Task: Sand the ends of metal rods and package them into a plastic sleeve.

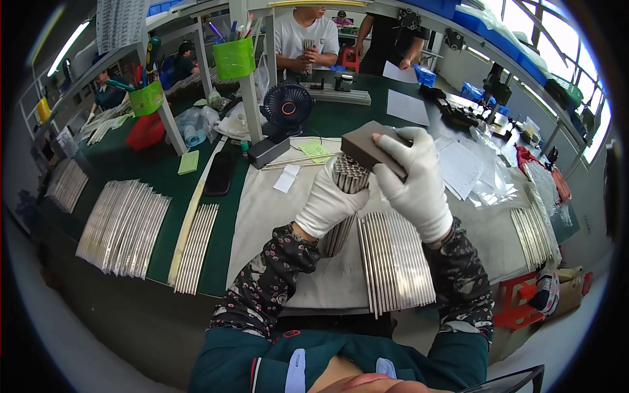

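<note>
a brown block (362, 145) tilts just beside the upper ends of bundled silvery metal rods (350, 173).

White glare fills the windows (583, 57) at right, a tube lamp (68, 49) glows left, and outer edges bend.

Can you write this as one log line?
left hand: grips metal rod bundle | right hand: holds brown block near bundle's upper end

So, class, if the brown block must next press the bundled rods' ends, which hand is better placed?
The right hand, most likely: it holds the brown block near the ends of the rod bundle, while the left hand is wrapped around that bundle.
</note>
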Tool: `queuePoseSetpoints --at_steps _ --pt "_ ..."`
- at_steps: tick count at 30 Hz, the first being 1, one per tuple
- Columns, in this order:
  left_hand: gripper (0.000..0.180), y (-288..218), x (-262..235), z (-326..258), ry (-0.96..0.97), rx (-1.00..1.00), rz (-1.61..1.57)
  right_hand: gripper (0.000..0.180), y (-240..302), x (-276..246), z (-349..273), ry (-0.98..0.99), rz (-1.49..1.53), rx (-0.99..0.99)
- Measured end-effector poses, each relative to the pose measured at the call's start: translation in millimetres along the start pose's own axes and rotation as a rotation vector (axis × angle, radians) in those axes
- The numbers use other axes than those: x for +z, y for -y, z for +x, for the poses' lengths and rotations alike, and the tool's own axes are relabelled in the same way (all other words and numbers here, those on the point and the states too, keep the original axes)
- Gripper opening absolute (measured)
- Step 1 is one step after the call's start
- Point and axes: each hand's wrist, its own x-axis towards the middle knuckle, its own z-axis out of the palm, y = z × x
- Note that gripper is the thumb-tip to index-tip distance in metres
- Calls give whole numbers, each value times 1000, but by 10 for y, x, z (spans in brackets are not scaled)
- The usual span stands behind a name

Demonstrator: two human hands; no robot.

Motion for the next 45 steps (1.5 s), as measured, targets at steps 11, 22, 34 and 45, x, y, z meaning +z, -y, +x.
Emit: queuePoseSetpoints --at_steps 11,22,34,45 --pt "47 436 116 69 -243 498 359 37 313 -38 -100 94 209 -134" --pt "48 134 112 -20 -118 141 -160 37 319 -65 -85 126 121 -167" --pt "51 4 168 -13 -193 319 45 38 118 -24 -53 95 106 -118" --pt "51 31 77 -6 -62 93 27 42 -21 19 53 125 127 39"
